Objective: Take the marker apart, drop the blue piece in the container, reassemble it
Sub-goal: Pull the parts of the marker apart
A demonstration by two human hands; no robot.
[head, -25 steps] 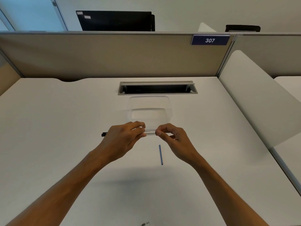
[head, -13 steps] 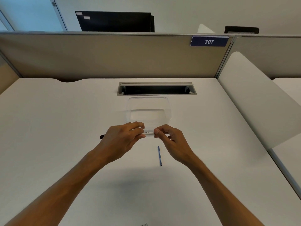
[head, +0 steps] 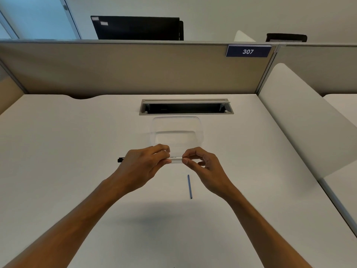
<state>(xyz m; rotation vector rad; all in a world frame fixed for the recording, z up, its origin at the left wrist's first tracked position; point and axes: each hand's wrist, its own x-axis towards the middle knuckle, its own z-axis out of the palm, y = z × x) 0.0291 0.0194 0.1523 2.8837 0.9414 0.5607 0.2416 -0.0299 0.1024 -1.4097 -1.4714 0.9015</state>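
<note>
Straight ahead on the white desk (head: 58,151) sits a clear plastic container (head: 176,132), open-topped, with nothing visible inside it. It stands between the cable slot (head: 186,107) at the back of the desk and the two hands. The left hand (head: 143,165) is curled around the white marker barrel (head: 176,159), held level above the desk just in front of the container's near wall; thumb and fingers are closed on it, and the marker's black end (head: 121,160) pokes out past the left side of that hand. The right hand (head: 204,167) pinches the barrel's right end between thumb and forefinger, the other fingers loosely bent; whether a separate cap sits under those fingertips cannot be told. The blue piece (head: 189,187), a thin blue rod, lies flat on the desk just nearer than the right hand, apart from both hands and outside the container.
</note>
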